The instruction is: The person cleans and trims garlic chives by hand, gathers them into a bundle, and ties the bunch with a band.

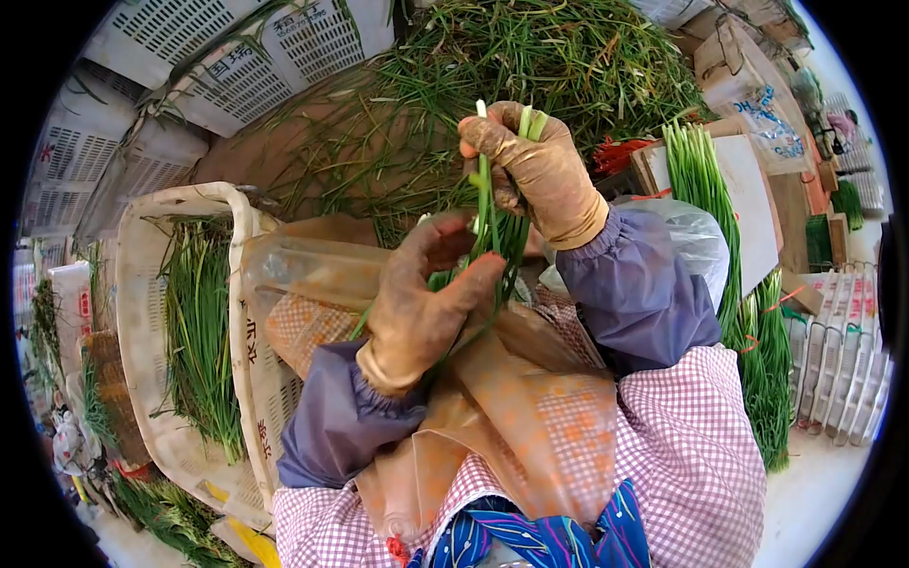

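Observation:
Both hands wear tan, soiled gloves and meet above the lap. My right hand (544, 175) has its fingers closed round green stalks, whose pale ends stick up past the fingers. Below and to the left, my left hand (431, 298) curls round the lower part of the same green stalks (488, 222), thumb in front and fingers partly behind them. The leafy ends hang between the hands towards the apron; some are hidden by the left hand.
A white crate (241, 303) of long green stalks stands at the left. A heap of loose greens (559, 57) lies ahead. Bundled stalks (701, 170) rest on a board (748, 208) at the right, with more bundles below. White crates (227, 85) stand at the upper left.

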The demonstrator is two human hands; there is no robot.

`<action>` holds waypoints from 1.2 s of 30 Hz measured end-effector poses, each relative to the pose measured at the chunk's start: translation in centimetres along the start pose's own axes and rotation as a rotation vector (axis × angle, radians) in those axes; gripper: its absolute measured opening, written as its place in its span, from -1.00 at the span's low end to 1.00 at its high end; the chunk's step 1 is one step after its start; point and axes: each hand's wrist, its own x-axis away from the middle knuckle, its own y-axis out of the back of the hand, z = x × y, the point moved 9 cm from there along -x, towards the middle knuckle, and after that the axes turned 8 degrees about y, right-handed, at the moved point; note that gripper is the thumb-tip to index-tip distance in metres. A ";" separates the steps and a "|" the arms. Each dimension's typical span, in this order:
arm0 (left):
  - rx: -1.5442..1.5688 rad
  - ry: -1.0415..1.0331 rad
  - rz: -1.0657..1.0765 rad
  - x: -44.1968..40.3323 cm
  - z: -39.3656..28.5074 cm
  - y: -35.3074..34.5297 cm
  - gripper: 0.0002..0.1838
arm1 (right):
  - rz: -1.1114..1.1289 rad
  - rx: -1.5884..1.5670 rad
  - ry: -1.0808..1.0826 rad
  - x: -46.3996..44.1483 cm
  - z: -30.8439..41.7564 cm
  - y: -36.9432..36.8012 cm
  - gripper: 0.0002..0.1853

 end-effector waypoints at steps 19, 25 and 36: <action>0.519 0.249 0.008 -0.7 3.5 2.7 -0.82 | -0.067 1.261 0.425 -4.0 3.9 10.4 -0.77; 0.457 0.224 -0.086 -0.6 3.3 3.2 -0.81 | -0.147 0.855 0.500 -3.4 3.1 8.6 -0.71; 0.218 0.190 -0.209 0.1 3.3 4.1 -0.79 | 0.260 0.350 0.008 -1.4 -2.1 -0.8 -0.79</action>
